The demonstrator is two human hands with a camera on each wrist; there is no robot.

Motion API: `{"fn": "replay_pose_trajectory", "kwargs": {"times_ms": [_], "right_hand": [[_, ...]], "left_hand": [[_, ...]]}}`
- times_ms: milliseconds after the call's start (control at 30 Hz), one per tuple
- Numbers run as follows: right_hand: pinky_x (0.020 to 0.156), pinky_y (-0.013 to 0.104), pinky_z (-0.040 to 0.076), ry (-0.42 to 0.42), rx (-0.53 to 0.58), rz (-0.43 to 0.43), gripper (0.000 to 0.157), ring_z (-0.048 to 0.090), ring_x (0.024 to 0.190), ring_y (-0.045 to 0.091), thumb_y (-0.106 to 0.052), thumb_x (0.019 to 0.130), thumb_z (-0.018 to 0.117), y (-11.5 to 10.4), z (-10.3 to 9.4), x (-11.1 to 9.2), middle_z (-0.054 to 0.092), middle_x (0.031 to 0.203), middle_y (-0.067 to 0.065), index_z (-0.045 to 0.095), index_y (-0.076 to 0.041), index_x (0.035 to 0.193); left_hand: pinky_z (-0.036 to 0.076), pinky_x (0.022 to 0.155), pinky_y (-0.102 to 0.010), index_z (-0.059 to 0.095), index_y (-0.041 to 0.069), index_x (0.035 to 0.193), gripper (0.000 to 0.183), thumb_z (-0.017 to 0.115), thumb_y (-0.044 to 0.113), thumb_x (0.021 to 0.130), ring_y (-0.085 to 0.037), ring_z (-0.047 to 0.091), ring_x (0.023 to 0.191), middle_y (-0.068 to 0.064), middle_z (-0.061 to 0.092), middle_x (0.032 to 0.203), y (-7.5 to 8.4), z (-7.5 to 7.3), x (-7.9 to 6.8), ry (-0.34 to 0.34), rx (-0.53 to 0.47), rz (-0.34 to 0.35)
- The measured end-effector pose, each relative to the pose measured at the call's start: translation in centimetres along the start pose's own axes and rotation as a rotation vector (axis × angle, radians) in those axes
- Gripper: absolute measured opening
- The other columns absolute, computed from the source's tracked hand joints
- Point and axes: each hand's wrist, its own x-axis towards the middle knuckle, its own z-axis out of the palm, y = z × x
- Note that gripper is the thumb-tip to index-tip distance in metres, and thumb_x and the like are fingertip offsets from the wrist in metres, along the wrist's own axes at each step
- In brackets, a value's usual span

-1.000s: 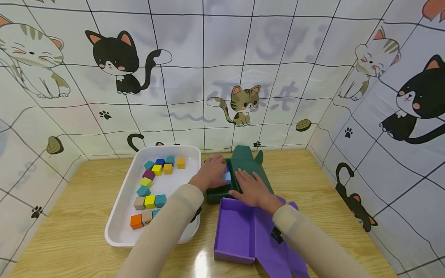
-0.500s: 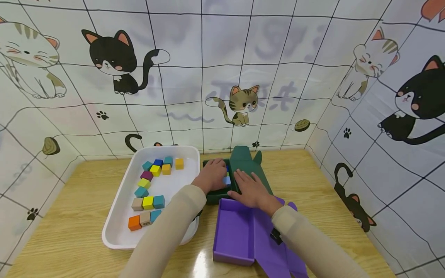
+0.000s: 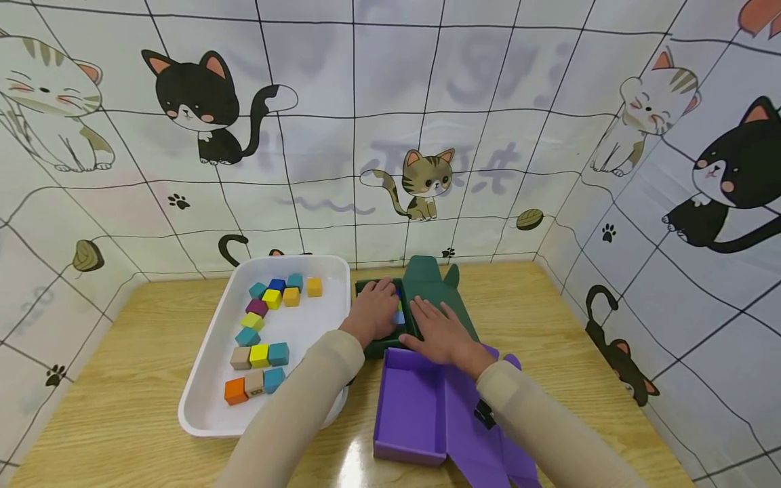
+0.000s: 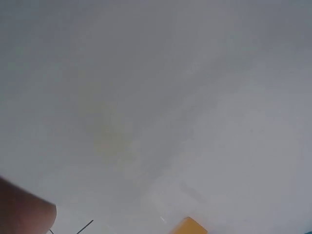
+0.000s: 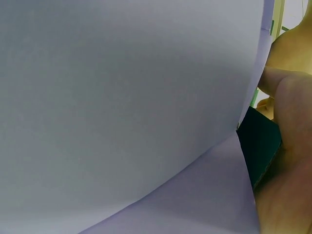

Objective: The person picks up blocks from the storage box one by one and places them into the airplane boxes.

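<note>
My left hand (image 3: 375,312) reaches down into a dark green cardboard box (image 3: 377,352). Its fingertips are hidden, so I cannot tell whether they pinch a block. Small light blue (image 3: 399,318), blue and green blocks show between this hand and the box's right wall. My right hand (image 3: 442,332) rests with straight fingers on the box's opened green lid (image 3: 448,291), its thumb near the box edge. At the right side of the right wrist view, part of that hand (image 5: 292,122) appears beside green cardboard (image 5: 259,141). A blurred fingertip (image 4: 24,212) enters the left wrist view's lower corner.
Left of the green box stands a white tray (image 3: 201,400) with several coloured cubes, among them an orange cube (image 3: 235,391) and a purple cube (image 3: 257,308). An opened purple box (image 3: 410,407) lies in front, its flap under my right forearm. A cat-print backdrop surrounds the wooden table (image 3: 122,379).
My left hand has shifted slightly toward me inside the green box, and a green block has come into sight beside it. My right hand stays on the lid. The head view has shifted a little.
</note>
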Motion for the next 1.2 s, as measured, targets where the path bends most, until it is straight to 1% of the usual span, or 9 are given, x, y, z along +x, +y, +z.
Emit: {"fn": "replay_pose_trajectory", "kwargs": {"times_ms": [100, 200, 267, 433, 600, 767, 933, 1067, 1200], "right_hand": [[0.122, 0.057, 0.012, 0.002, -0.003, -0.003, 0.075, 0.021, 0.151, 0.032, -0.054, 0.1, 0.04, 0.0, 0.0, 0.0, 0.019, 0.163, 0.014, 0.021, -0.004, 0.154], [0.122, 0.057, 0.012, 0.001, -0.002, -0.002, 0.075, 0.021, 0.151, 0.032, -0.053, 0.1, 0.04, 0.1, 0.0, 0.0, 0.019, 0.163, 0.015, 0.021, -0.004, 0.154], [0.122, 0.057, 0.011, -0.001, 0.002, -0.005, 0.076, 0.02, 0.151, 0.033, -0.053, 0.1, 0.04, 0.1, 0.1, 0.1, 0.018, 0.163, 0.015, 0.021, -0.004, 0.154], [0.122, 0.058, 0.009, -0.005, 0.011, -0.011, 0.077, 0.02, 0.15, 0.034, -0.052, 0.1, 0.041, 0.2, 0.3, 0.2, 0.017, 0.163, 0.016, 0.02, -0.003, 0.155], [0.122, 0.058, 0.008, 0.0, 0.023, -0.02, 0.077, 0.02, 0.15, 0.035, -0.051, 0.1, 0.042, 0.2, 0.3, 0.2, 0.017, 0.163, 0.018, 0.019, -0.002, 0.154], [0.122, 0.058, 0.008, -0.001, 0.033, -0.011, 0.077, 0.019, 0.151, 0.034, -0.051, 0.1, 0.043, 0.3, 0.1, 0.1, 0.016, 0.163, 0.018, 0.019, -0.001, 0.154], [0.122, 0.058, 0.009, -0.01, 0.026, -0.001, 0.078, 0.018, 0.151, 0.033, -0.053, 0.1, 0.042, 0.4, 0.2, 0.1, 0.016, 0.163, 0.017, 0.019, -0.002, 0.155], [0.122, 0.059, 0.009, -0.007, 0.031, -0.014, 0.077, 0.019, 0.151, 0.034, -0.051, 0.1, 0.042, 0.4, 0.2, 0.1, 0.017, 0.162, 0.018, 0.019, -0.001, 0.154], [0.122, 0.059, 0.009, -0.003, 0.035, -0.019, 0.077, 0.019, 0.15, 0.035, -0.05, 0.1, 0.043, 0.2, 0.0, 0.1, 0.017, 0.162, 0.019, 0.02, 0.0, 0.154]], "left_hand": [[0.03, 0.119, -0.043, 0.059, 0.015, 0.13, 0.054, 0.061, 0.053, 0.09, -0.021, 0.027, 0.146, -0.003, 0.045, 0.148, -0.4, -0.2, -0.2, 0.017, -0.016, 0.005], [0.029, 0.12, -0.045, 0.065, 0.017, 0.115, 0.045, 0.065, 0.052, 0.088, -0.022, 0.03, 0.144, -0.003, 0.049, 0.141, -1.4, -0.8, -0.7, 0.07, -0.1, 0.001], [0.028, 0.12, -0.046, 0.067, 0.018, 0.107, 0.036, 0.068, 0.048, 0.087, -0.023, 0.03, 0.145, -0.003, 0.052, 0.138, -2.3, -1.5, -1.5, 0.102, -0.158, -0.014], [0.025, 0.121, -0.047, 0.07, 0.017, 0.108, 0.028, 0.069, 0.037, 0.089, -0.026, 0.026, 0.147, -0.004, 0.053, 0.136, -5.4, -3.3, -4.2, 0.137, -0.239, -0.061], [0.025, 0.12, -0.053, 0.07, 0.015, 0.104, 0.023, 0.072, 0.03, 0.087, -0.031, 0.026, 0.147, -0.008, 0.054, 0.135, -9.3, -3.7, -7.8, 0.182, -0.296, -0.082], [0.029, 0.116, -0.057, 0.071, 0.014, 0.097, 0.018, 0.076, 0.026, 0.084, -0.035, 0.031, 0.144, -0.011, 0.057, 0.131, -12.8, -2.9, -11.6, 0.226, -0.294, -0.091], [0.028, 0.115, -0.061, 0.072, 0.015, 0.09, 0.011, 0.076, 0.023, 0.083, -0.038, 0.031, 0.141, -0.013, 0.058, 0.128, -15.4, -1.4, -15.3, 0.198, -0.283, -0.134], [0.029, 0.112, -0.065, 0.073, 0.015, 0.088, 0.011, 0.079, 0.021, 0.08, -0.042, 0.033, 0.139, -0.015, 0.06, 0.126, -16.6, -0.2, -18.0, 0.164, -0.28, -0.169], [0.03, 0.109, -0.069, 0.072, 0.017, 0.087, 0.016, 0.083, 0.021, 0.075, -0.044, 0.035, 0.136, -0.015, 0.061, 0.124, -17.2, 0.9, -20.1, 0.132, -0.269, -0.19]]}}
